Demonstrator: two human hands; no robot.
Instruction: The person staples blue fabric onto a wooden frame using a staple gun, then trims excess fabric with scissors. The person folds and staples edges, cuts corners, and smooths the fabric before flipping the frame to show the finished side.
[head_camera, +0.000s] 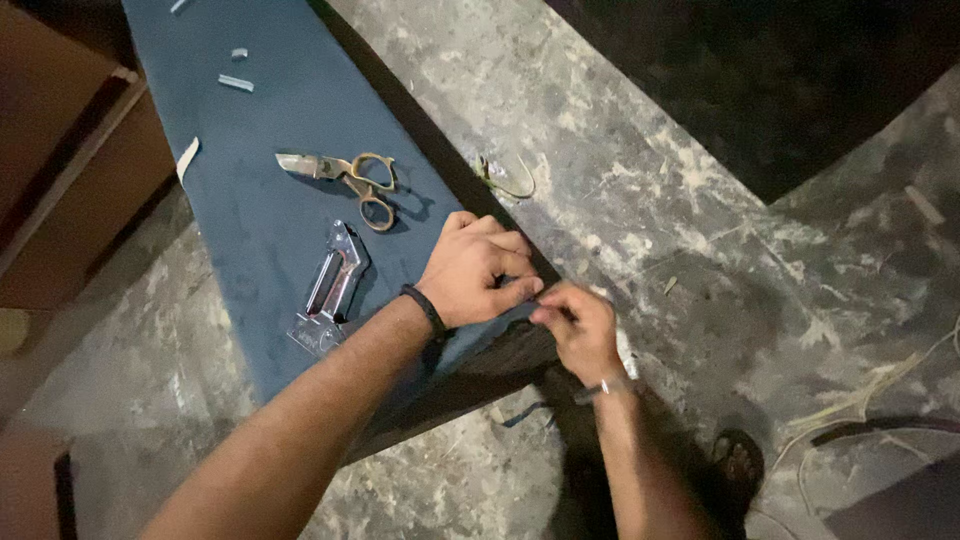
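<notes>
A long board wrapped in dark blue cloth (270, 150) lies across a grey, spotty floor (680, 200). Everything here is told from that blue board.

The left hand (475, 270) rests on the near right edge of the board. Its fingers are curled down over the edge, and the thumb and first finger pinch the blue cloth right at the rim. A dark band sits on that wrist. The right hand (578, 325) is just off the board's right edge, touching the left hand's fingertips. Its fingers are closed tight on the cloth where it folds over the side. A thin bracelet is on that wrist.

On top of the board, a little way behind the left hand, lies a shiny metal staple tool (333, 285). Farther up the board lie scissors with gold handles (345, 178), closed and flat. Near the board's far end are small pale scraps (236, 82), and a pale strip (187, 157) hangs at the left edge.

The board top between the tools and the hands is bare cloth, with room to slide. To the right of the board the floor is wide and open, with a loop of thin cord (510, 180) lying close to the edge. A foot in a sandal (738, 462) stands on the floor below the right hand.
</notes>
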